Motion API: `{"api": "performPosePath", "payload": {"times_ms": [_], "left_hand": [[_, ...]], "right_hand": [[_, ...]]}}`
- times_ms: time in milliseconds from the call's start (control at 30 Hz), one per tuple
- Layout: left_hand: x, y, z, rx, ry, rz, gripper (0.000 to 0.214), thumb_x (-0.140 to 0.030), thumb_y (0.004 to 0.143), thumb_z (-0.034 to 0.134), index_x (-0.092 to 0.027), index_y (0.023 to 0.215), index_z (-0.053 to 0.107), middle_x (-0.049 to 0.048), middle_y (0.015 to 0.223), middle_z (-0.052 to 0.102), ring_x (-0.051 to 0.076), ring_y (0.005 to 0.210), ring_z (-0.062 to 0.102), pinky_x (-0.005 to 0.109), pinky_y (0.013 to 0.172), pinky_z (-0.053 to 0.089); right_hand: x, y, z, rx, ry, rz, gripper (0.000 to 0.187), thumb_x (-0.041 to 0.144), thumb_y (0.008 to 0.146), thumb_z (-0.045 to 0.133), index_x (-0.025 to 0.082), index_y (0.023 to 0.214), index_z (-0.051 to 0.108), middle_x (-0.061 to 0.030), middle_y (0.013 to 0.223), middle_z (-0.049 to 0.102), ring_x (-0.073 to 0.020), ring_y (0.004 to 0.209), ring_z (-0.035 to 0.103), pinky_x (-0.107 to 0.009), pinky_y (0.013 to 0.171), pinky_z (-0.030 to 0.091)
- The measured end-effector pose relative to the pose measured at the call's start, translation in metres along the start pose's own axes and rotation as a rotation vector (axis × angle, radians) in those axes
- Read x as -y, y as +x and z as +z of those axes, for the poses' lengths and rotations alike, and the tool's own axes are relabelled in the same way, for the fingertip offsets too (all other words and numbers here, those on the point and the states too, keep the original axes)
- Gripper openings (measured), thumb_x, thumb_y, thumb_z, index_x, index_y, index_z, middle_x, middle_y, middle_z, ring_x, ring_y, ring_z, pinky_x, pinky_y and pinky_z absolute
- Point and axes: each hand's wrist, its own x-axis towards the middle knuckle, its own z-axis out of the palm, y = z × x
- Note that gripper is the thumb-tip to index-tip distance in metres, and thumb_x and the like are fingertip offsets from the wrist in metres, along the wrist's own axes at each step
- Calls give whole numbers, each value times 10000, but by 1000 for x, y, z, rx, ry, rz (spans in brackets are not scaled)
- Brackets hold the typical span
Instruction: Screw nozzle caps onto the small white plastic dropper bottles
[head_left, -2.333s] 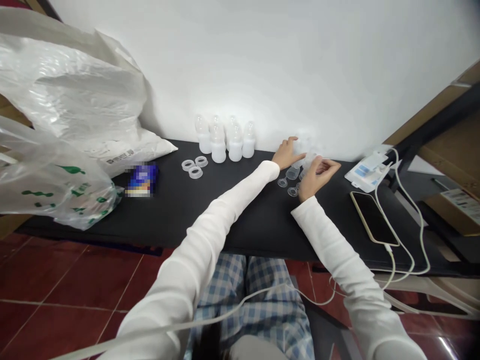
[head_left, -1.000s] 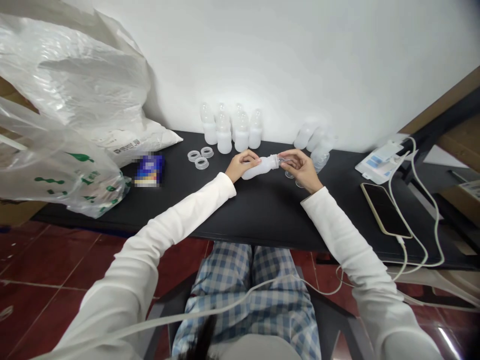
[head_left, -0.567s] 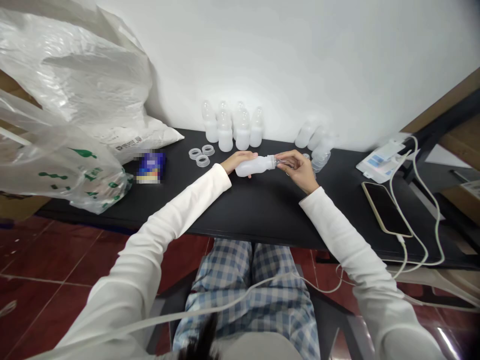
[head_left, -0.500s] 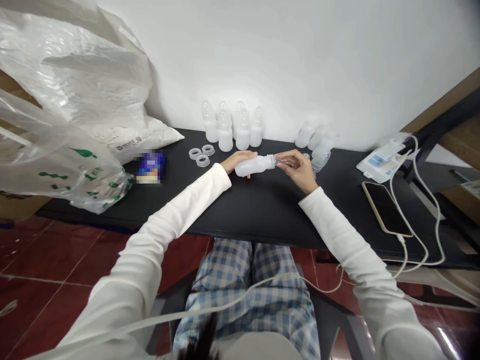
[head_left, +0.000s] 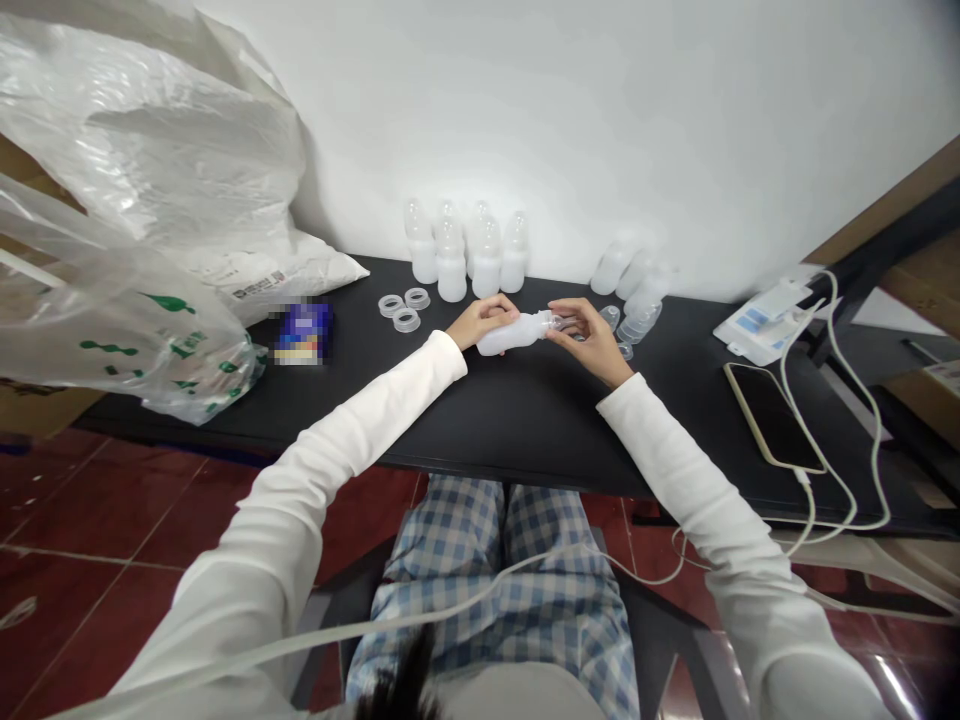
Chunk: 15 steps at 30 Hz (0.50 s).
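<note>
My left hand (head_left: 484, 318) is wrapped round the base of a small white plastic bottle (head_left: 517, 332) held sideways just above the black table (head_left: 420, 420). My right hand (head_left: 592, 335) pinches a small clear teat (head_left: 564, 323) at the bottle's neck. Several finished white bottles with clear teats (head_left: 465, 255) stand upright by the wall behind my left hand. A few empty bottles (head_left: 634, 280) lie against the wall beyond my right hand, with loose clear teats (head_left: 622, 335) beside them.
Three clear plastic rings (head_left: 403, 308) lie left of the standing bottles. A blue packet (head_left: 301, 335) and large plastic bags (head_left: 127, 240) fill the table's left end. At the right are a phone (head_left: 772, 417) on a white cable (head_left: 840, 440) and a white box (head_left: 761, 322).
Earlier my hands were at the pile of bottles and teats by the wall; they brought one bottle to the middle. Since half a second ago the bottle has tilted slightly, my right fingers shifting at its neck.
</note>
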Motion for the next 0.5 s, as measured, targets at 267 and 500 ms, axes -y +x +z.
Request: {"api": "performPosePath", "payload": {"times_ms": [267,500], "left_hand": [[3,4,-7,-41,2,-51,472,-608,724,790,-164,854,696,28,672,691,177,495,642,297,438,501],[4,8,-15,-48,13,-144,445,-590,824,614,-161,889,715,53,561,652,207,402,605,295,380,407]], "right_hand": [[2,-2,2,53,-72,-76,432,455,763,841,278,1132,703,-65,1221,729,-289,1174,675,-452,932,587],[2,-7,11,24,-199,-248,204,281,860,731,274,1047,648,-68,1201,747,-283,1142,691,-484,978,556]]}}
